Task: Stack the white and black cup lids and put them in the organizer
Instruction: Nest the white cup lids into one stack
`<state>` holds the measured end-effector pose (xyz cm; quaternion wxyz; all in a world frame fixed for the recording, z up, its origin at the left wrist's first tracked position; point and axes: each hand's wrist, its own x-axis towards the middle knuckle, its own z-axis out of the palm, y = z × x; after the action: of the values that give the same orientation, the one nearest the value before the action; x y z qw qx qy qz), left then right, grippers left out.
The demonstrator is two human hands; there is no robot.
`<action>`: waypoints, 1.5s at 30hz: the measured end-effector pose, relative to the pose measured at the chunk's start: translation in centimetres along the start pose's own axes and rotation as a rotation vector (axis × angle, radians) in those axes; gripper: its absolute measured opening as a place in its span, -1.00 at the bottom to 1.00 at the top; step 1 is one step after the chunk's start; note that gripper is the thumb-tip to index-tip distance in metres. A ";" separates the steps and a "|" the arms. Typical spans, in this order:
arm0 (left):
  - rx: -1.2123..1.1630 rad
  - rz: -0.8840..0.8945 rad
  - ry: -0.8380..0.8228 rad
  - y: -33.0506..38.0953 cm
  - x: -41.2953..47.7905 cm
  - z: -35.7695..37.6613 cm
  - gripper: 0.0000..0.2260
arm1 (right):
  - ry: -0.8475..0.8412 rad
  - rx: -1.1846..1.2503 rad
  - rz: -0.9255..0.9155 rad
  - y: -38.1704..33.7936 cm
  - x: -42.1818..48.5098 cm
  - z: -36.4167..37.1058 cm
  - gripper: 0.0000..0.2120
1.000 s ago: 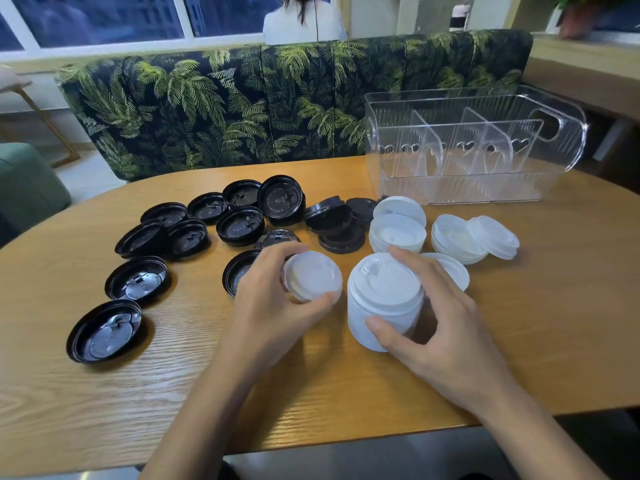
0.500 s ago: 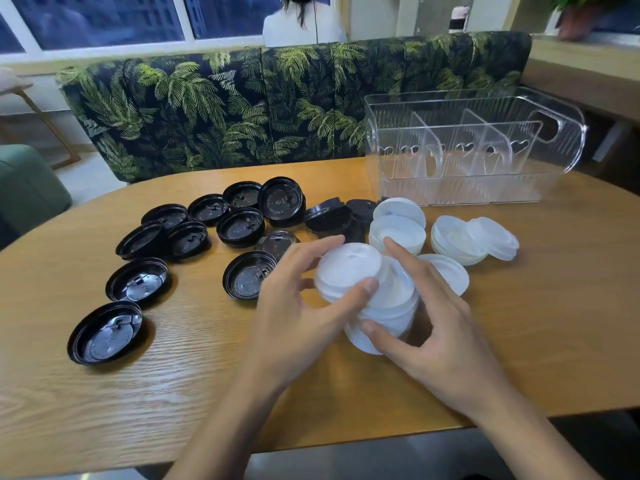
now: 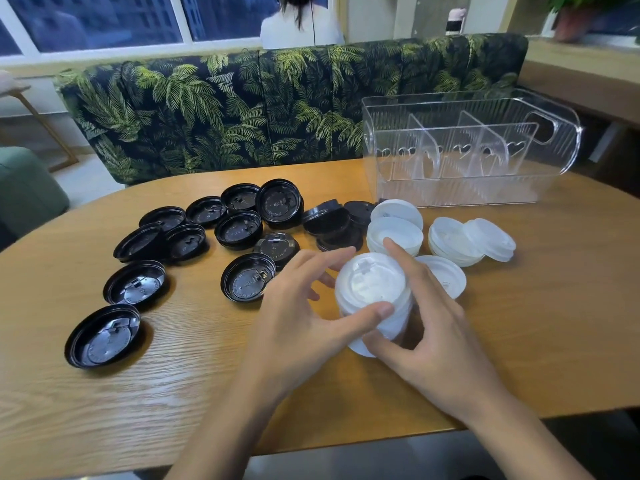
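A stack of white lids (image 3: 372, 289) stands on the wooden table (image 3: 173, 393) in front of me. My right hand (image 3: 426, 323) grips its right side and base. My left hand (image 3: 304, 313) rests its thumb on the stack's top rim, with its fingers spread beside it. More white lids (image 3: 394, 233) lie behind, some in small piles (image 3: 453, 242), one single (image 3: 446, 277). Several black lids (image 3: 247, 282) are scattered to the left, most upside down. The clear organizer (image 3: 467, 150) with dividers stands empty at the back right.
A bench with a palm-leaf cover (image 3: 242, 109) runs behind the table. A person in white (image 3: 301, 26) sits beyond it, back turned. The table's front edge is near my forearms. A green seat (image 3: 24, 192) is at the far left.
My left hand carried a single white lid rightward and set it on top of the stack. My right hand has kept hold of the stack, which is now one lid taller.
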<state>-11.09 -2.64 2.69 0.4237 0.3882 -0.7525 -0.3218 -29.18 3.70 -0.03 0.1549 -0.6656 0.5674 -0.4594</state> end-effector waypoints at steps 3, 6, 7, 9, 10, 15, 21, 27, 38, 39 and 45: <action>0.033 0.001 0.052 0.4 -0.2 0.9 -0.50 | -0.009 -0.001 -0.003 0.0 0.0 0.0 -0.14; 0.022 0.016 0.053 0.3 -0.1 0.8 -0.48 | -0.015 -0.006 -0.012 0.0 0.1 -0.1 -0.19; -0.001 0.018 0.035 0.2 -0.2 0.7 -0.46 | -0.014 -0.006 -0.015 0.0 0.0 -0.2 -0.20; -0.037 0.021 -0.001 0.2 -0.1 0.4 -0.42 | -0.009 -0.010 -0.017 0.0 0.1 -0.2 -0.20; -0.041 0.024 -0.006 0.2 -0.1 0.4 -0.42 | -0.010 -0.011 -0.013 0.1 0.1 -0.2 -0.19; -0.026 0.036 0.006 0.4 0.0 0.6 -0.45 | -0.041 -0.014 0.004 0.3 0.0 -0.5 -0.16; -0.034 0.030 -0.010 0.2 0.1 0.5 -0.45 | -0.065 -0.025 0.012 0.3 0.2 -0.8 -0.18; -0.074 0.012 -0.022 -0.4 0.0 0.8 -0.45 | -0.043 -0.039 0.013 0.2 0.1 -0.2 -0.13; -0.269 -0.088 -0.121 -0.7 1.1 1.1 -0.54 | -0.036 -0.098 0.020 0.6 0.0 -2.2 -0.19; -0.233 -0.098 -0.112 -0.9 1.3 1.3 -0.59 | -0.030 -0.100 0.022 0.6 -0.1 -2.4 -0.21; 0.141 -0.028 -0.131 -2.3 1.6 2.7 -0.75 | 0.030 -0.118 0.017 1.5 -1.7 -4.7 -0.26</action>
<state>-13.28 -4.76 0.29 0.3408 0.4057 -0.7938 -0.2985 -33.66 6.23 0.64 0.1109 -0.6620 0.6011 -0.4338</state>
